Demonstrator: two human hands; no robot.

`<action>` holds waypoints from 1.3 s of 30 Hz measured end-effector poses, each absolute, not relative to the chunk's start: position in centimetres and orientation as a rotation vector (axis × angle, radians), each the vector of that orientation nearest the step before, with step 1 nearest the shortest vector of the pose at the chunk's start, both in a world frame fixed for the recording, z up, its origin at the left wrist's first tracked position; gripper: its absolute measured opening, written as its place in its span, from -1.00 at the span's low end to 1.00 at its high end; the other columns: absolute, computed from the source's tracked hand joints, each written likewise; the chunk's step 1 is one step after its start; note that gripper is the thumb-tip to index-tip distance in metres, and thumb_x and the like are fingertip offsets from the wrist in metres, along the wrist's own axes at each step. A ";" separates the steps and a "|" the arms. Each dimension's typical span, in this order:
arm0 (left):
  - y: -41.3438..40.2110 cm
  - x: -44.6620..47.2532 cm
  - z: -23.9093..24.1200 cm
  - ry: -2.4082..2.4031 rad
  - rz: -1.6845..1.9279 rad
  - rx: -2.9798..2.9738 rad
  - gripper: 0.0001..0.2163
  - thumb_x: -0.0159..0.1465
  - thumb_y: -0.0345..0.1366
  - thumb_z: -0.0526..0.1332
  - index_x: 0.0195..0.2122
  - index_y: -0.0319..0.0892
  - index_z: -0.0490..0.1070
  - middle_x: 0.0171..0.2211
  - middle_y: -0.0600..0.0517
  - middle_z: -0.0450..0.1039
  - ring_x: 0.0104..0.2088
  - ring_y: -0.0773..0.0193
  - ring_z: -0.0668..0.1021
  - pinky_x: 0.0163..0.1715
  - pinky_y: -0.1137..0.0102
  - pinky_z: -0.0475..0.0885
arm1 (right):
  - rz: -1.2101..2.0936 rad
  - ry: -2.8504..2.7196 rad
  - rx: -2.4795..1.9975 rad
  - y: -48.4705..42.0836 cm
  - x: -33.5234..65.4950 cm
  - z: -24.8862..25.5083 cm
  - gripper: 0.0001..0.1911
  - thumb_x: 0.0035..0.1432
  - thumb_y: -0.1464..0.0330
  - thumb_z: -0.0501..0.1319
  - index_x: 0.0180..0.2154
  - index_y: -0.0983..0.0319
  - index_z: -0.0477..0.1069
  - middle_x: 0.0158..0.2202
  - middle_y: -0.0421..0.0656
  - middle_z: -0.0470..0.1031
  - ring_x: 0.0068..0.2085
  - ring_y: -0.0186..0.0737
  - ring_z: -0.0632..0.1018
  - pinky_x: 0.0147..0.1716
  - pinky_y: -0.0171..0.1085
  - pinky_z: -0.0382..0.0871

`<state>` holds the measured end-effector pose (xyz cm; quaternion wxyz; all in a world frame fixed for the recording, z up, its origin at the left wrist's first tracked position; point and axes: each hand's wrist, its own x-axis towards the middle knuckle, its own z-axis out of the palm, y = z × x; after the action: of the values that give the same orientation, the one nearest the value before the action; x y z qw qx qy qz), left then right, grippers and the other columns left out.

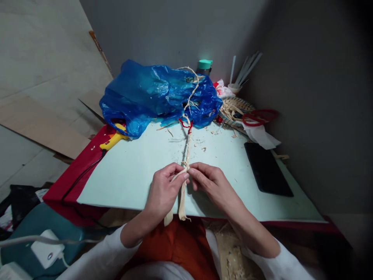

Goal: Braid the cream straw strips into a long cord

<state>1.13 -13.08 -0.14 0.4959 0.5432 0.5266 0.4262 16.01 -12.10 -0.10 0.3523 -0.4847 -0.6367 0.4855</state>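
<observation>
A pale braided cord of dry plant fibre (pixel 189 149) runs up the table from my fingers, with a red tie (pixel 190 126) around it near its upper part. My left hand (pixel 167 184) pinches a flat fibre strip where the braid ends. At the same spot my right hand (pixel 208 181) is closed, thumb against fingers, on the braid's lower end. Loose wide strips (pixel 182 206) hang below the hands to the table's front edge. Past the red tie, the thin twisted cord continues over a blue plastic bag (pixel 140 93).
A yellow glue gun (pixel 115 140) with a black cable lies at left. On the right are a dark phone or tablet (pixel 268 169), red-handled scissors (pixel 259 116), a woven basket (pixel 237 105) and white sticks in a cup (pixel 234 88). A green-lidded bottle (pixel 204 66) stands behind.
</observation>
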 end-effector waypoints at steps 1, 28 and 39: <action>-13.2 1.1 -0.2 1.310 1.027 1.389 -0.88 0.24 -0.28 0.21 -0.41 -0.18 0.45 -0.47 0.07 0.50 -0.39 0.29 0.50 -0.31 0.45 0.36 | 1.302 -1.590 -1.234 -12.1 15.9 -0.3 -0.70 0.28 0.21 0.07 -0.44 0.22 0.35 -0.59 -0.27 0.35 -0.50 -0.33 0.37 -0.42 -0.35 0.17; -16.2 2.2 -2.6 1.708 0.969 2.719 -0.67 0.28 -0.57 0.03 0.01 -0.30 0.42 -0.24 -0.18 0.52 -0.26 0.12 0.53 -0.35 0.32 0.45 | 1.235 -1.418 -1.311 -12.6 14.9 -1.4 -0.71 0.20 0.23 0.13 -0.42 0.26 0.49 -0.64 -0.27 0.28 -0.54 -0.34 0.29 -0.50 -0.34 0.14; -12.9 0.0 0.8 1.283 1.086 1.514 -0.82 0.30 -0.28 0.15 -0.13 -0.20 0.46 -0.16 -0.08 0.48 -0.16 0.21 0.51 -0.09 0.29 0.40 | 1.490 -1.153 -1.103 -13.0 15.9 -1.8 -0.74 0.21 0.19 0.18 -0.38 0.25 0.35 -0.49 -0.27 0.31 -0.55 -0.44 0.17 -0.56 -0.39 0.02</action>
<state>0.02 -12.95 0.83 0.4255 0.6057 0.5131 0.4345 15.91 -13.03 -1.76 0.4613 -0.4482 -0.4685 0.6056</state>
